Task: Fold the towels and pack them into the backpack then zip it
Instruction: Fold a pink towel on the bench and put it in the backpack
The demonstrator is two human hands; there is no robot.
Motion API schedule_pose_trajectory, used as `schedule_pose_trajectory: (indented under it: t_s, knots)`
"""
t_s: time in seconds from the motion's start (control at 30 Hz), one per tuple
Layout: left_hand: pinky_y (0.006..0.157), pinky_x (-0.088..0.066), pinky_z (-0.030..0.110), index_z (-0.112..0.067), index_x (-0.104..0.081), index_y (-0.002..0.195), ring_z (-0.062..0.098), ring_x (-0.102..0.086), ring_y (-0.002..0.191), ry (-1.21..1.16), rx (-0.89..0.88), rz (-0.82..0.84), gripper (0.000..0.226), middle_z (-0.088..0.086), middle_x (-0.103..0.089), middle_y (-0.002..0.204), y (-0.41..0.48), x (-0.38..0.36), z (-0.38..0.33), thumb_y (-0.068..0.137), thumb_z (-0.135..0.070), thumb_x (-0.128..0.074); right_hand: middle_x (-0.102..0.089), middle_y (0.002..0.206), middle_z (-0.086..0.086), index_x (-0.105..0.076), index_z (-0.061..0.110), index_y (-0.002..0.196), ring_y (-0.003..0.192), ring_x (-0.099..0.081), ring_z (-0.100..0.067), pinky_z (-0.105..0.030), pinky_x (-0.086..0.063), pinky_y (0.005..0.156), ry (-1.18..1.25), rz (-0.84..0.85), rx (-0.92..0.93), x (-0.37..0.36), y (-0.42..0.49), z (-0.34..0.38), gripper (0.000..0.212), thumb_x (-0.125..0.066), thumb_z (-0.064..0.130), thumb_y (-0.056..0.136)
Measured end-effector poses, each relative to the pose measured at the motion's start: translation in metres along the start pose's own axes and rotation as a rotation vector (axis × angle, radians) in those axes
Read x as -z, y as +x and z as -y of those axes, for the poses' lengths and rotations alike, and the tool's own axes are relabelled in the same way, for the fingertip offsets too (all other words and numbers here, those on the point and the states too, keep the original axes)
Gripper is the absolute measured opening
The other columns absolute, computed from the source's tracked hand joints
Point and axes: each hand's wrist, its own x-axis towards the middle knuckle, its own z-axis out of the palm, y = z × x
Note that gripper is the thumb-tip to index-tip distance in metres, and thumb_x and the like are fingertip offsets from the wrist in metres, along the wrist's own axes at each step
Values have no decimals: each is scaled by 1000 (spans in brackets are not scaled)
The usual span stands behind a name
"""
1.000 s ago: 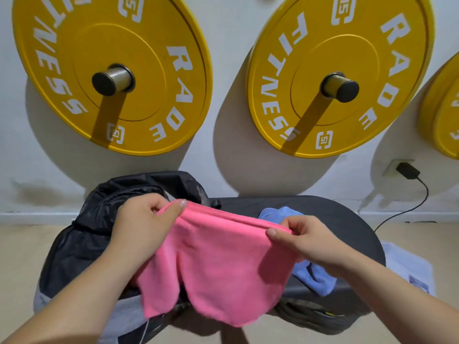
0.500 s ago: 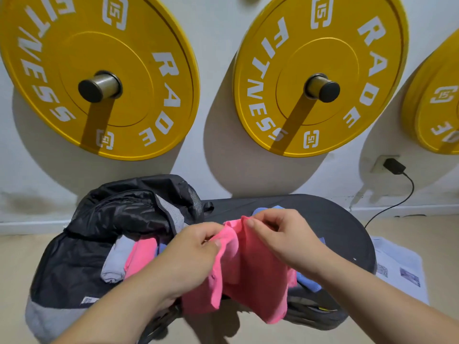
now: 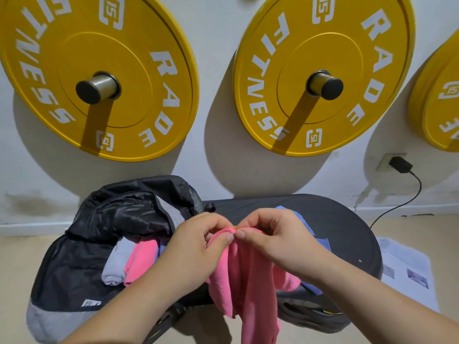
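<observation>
Pink towel point(image 3: 244, 276) hangs bunched from its top edge. Left hand point(image 3: 198, 244) and right hand point(image 3: 275, 239) each pinch that edge, thumb tips almost touching. At 9 o'clock of the hands: open backpack point(image 3: 82, 244) containing a grey towel point(image 3: 116, 264) and a second pink towel point(image 3: 141, 259). At 2 o'clock: blue towel point(image 3: 308, 224) on the black bench point(image 3: 347, 232). At 12 o'clock: yellow weight plates point(image 3: 323, 70) on the wall.

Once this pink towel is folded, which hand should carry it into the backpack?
Left, probably. Both pinch the top edge of the pink towel, but the left hand sits beside the open mouth of the backpack, where packed towels already lie; the right hand would have to reach across.
</observation>
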Motion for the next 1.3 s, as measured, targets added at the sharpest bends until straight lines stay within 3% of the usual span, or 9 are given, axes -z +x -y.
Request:
schedule_pose_trajectory:
  t_s: [0.2,0.37,0.5,0.6,0.77,0.87,1.1,1.2,1.3]
  knots:
    - [74,-40,6,-24,-67,90,4,-61,88,23,24,-332,16,-6,-66,92,12,18,10,95,-10,-63,-57,56,13,-61,11,75,52,-49,-3,-19,-42,56,-159,16,-124,15,6,-13,26,-78,25,88]
    - [74,-40,27,-25,-65,89,11,-61,88,31,202,-489,15,-5,-68,90,16,45,28,97,-13,-60,-49,59,10,-53,19,69,47,-42,-1,-15,-35,49,-385,-67,-259,30,9,-29,25,-63,20,92]
    - [65,-46,19,-25,-68,84,16,-66,78,21,339,-390,17,-4,-70,77,11,43,32,93,-10,-65,-55,58,4,-57,15,71,46,-46,-1,-12,-36,49,-282,-123,-302,30,7,-25,21,-66,17,91]
    - [55,-55,31,-22,-69,95,18,-72,66,-248,482,-286,12,2,-74,75,6,31,20,90,-11,-72,-66,62,-9,-62,3,79,54,-58,-15,-25,-46,54,14,-121,-310,23,5,-10,26,-81,21,83]
    - [91,-59,44,-21,-71,108,25,-75,97,-539,468,-68,29,4,-79,101,1,2,-5,88,0,-73,-64,68,-1,-63,15,75,63,-57,-14,-30,-44,61,186,-92,-346,3,5,0,29,-91,22,72]
    - [99,-56,45,-12,-73,110,28,-74,103,-643,499,-15,35,12,-78,104,2,-6,-12,83,10,-74,-66,74,-7,-69,15,77,70,-57,-20,-36,-42,69,366,-40,-377,-4,6,1,22,-90,22,74]
    - [73,-55,38,1,-73,83,28,-68,67,-748,593,-114,14,25,-74,76,6,2,-11,78,-9,-82,-73,101,-28,-67,0,103,91,-74,-41,-61,-55,88,450,-177,-387,-2,11,-4,24,-79,9,84]
    - [69,-49,41,-7,-72,68,31,-61,63,-721,606,-124,26,33,-71,77,3,-2,-15,86,-25,-78,-76,96,-23,-73,2,98,90,-75,-37,-54,-58,86,412,-172,-353,-5,10,-7,18,-81,11,84]
    - [65,-49,37,-7,-67,68,29,-60,60,-749,625,-98,36,30,-69,71,0,-10,-21,83,-38,-80,-77,85,-17,-74,5,91,74,-70,-23,-36,-55,68,334,-102,-272,-11,8,-7,19,-75,24,91]
